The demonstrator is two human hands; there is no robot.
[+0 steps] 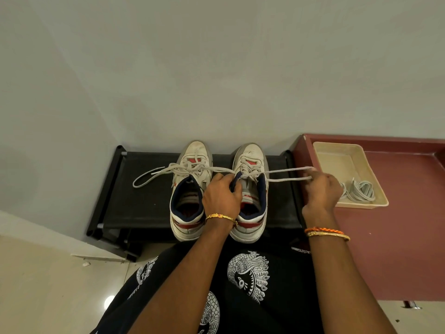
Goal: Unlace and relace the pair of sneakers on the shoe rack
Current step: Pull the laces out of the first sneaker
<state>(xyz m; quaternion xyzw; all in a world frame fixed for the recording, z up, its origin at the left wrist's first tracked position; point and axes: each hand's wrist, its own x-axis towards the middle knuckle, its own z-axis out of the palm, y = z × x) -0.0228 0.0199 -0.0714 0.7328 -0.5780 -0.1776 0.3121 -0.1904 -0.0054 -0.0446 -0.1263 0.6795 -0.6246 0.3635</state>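
Sneakers, left (190, 189) and right (250, 189), stand side by side on a black rack (144, 201), toes to the wall. The left hand (221, 196) grips the right sneaker's tongue; the right hand (321, 189) pinches its lace (286, 174), drawn taut rightward. A tray (337, 150) beside holds spare laces (360, 190).

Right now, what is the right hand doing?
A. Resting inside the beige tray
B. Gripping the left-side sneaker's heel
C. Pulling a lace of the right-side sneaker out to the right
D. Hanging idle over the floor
C: the right hand pinches the lace, drawn taut sideways from the right-side sneaker, short of the beige tray.
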